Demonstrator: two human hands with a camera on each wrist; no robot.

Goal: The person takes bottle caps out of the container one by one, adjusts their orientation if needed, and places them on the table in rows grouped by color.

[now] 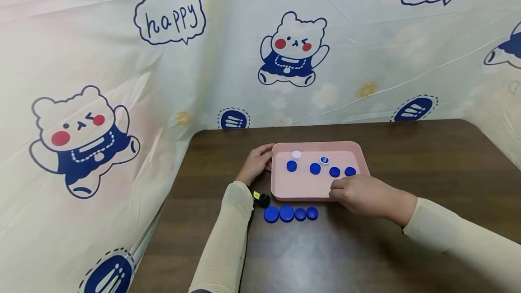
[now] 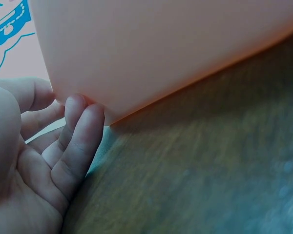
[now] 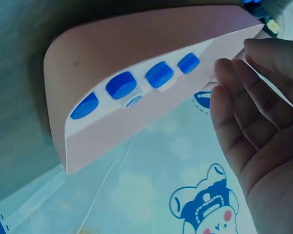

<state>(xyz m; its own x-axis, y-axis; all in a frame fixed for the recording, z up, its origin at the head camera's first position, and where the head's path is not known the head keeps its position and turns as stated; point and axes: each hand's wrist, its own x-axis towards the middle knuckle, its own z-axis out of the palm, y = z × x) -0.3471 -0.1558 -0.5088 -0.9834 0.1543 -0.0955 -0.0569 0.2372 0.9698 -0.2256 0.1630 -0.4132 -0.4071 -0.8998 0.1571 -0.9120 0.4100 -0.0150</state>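
Lying just right of the left hand (image 1: 254,165), the pink tray (image 1: 299,190) is grasped by it near one corner. Beyond and left of the right hand (image 1: 369,196), whose loosely bent fingers are unoccupied, four blue caps (image 1: 315,168) are spread inside.

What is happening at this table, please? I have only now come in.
A person's left hand holds the far left corner of a pink tray on a brown table. The right hand is at the tray's near edge, toward the right; whether it holds something, I cannot tell. In the tray are four blue discs, a white disc and a white-and-blue disc. Four more blue discs lie in a row before the tray.
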